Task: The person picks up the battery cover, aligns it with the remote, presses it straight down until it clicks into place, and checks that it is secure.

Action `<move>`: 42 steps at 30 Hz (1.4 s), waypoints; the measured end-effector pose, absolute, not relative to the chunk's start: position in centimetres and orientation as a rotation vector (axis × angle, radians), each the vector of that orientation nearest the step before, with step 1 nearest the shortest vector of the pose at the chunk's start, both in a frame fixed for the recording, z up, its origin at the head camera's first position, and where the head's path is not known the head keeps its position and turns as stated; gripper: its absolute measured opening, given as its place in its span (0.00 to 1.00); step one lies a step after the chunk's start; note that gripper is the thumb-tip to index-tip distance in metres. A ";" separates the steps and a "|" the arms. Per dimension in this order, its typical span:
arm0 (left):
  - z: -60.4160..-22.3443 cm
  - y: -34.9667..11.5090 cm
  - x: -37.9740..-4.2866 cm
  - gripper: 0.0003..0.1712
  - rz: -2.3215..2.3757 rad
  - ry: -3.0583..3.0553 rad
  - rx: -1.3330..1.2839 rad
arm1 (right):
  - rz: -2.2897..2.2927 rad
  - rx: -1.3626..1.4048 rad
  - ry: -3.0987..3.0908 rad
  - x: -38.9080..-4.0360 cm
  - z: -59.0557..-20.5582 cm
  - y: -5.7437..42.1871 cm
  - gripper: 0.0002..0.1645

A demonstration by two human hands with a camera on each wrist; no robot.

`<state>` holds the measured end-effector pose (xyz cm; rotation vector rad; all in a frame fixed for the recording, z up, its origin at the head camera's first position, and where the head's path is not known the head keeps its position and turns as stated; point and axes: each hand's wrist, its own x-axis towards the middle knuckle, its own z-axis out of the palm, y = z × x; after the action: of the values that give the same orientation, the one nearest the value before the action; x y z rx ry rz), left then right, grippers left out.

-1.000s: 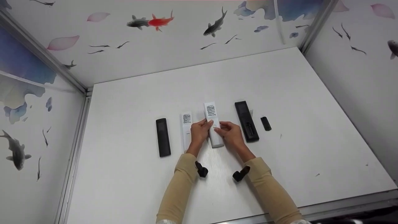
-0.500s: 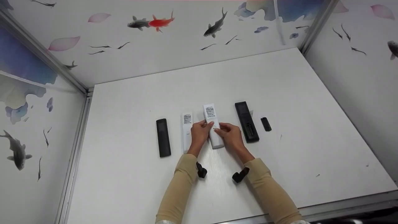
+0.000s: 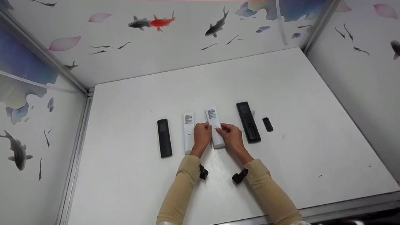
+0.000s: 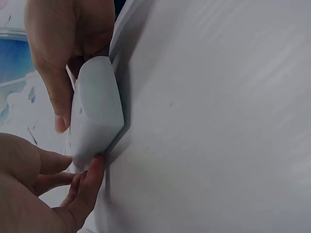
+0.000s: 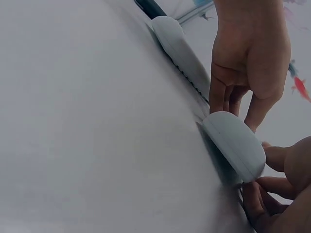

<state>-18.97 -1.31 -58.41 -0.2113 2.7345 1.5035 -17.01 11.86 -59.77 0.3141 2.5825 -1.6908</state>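
In the head view, a white remote control [image 3: 218, 142] lies back side up, with a printed label at its far end. My left hand [image 3: 202, 136] holds its left edge, thumb near the rim. From the other side my right hand [image 3: 233, 136] grips it, with the thumb on its back. Fingers of both hands straddle its rounded near end in the left wrist view, where the remote [image 4: 99, 104] looks slightly raised off the table. Just left of my left hand lies a second white remote [image 3: 188, 137], also label up.
A black remote [image 3: 164, 138] lies at the left. To the right is another black remote [image 3: 248, 122], its battery compartment uncovered, with a small black battery cover [image 3: 267, 124] beside it. Printed panels [image 3: 187, 56] wall the white table [image 3: 131, 187] at the back and sides.
My left thumb has drawn back from the top of the held remote to its left edge. The remote has shifted slightly toward me. My right hand has barely moved.
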 end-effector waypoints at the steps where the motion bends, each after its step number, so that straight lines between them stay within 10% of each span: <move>1: -58.4 -1.3 -19.0 0.10 1.509 2.725 -0.214 | -1.682 0.309 2.598 -17.0 -59.8 11.9 0.25; 42: -57.0 -0.9 -18.1 0.15 1.843 2.468 -0.410 | -1.737 0.173 2.789 -15.4 -57.6 17.7 0.09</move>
<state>-18.13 -0.94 -56.95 -0.4097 2.4677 1.8432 -15.38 17.72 -57.58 0.1732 2.7893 -1.7368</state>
